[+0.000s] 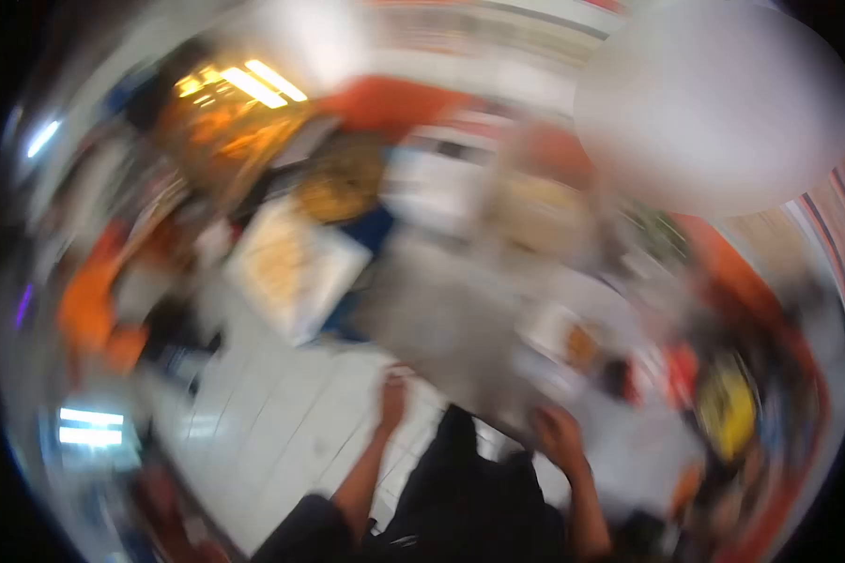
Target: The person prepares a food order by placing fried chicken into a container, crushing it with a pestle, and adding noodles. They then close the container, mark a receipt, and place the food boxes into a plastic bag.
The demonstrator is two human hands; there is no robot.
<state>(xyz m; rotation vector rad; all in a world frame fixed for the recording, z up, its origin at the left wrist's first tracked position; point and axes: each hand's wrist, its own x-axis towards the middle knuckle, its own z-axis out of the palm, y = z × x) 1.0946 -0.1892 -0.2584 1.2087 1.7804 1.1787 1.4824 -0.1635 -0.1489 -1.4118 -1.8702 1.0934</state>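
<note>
Large grey sheet, flat, heavily blurred, spans centre above white tiled floor. 2 hands at its lower edge: left hand, right hand. Finger spread unreadable through blur.

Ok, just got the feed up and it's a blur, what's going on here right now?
The picture is heavily motion-blurred. Both of the person's bare arms reach forward: the left hand and the right hand are at the near edge of a large grey sheet-like thing, apparently gripping it, though the fingers cannot be made out. Beyond it is what seems to be a cluttered surface with a white and yellow flat item. A white tiled floor shows below. Nothing finer can be told.
</note>
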